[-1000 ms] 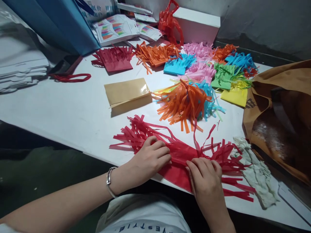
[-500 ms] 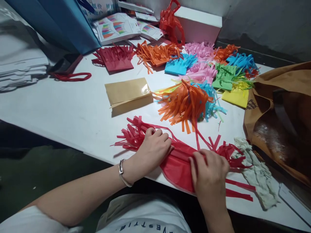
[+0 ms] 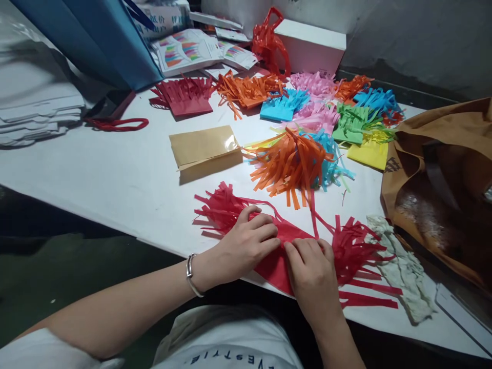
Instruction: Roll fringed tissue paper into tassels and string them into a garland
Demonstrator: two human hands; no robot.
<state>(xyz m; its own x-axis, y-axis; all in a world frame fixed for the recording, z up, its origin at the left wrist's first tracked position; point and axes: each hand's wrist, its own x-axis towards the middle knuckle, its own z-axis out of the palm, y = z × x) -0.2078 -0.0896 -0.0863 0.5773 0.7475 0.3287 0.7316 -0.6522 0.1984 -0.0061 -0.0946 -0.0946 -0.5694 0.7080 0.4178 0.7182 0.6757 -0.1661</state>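
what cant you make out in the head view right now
All in the head view:
- Parts of the red fringed sheet: hidden under the left hand and right hand, so whether the fingertips grip or merely press is unclear.
- Blue bag: its top is cut off by the upper edge.
- Brown bag: cut off by the right edge.
- Fine print on the white packets: too small.

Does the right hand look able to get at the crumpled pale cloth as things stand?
Probably yes: the crumpled pale cloth lies close by on the outer side of the right hand. However, red strips lie between them and seem to overlap its edge.
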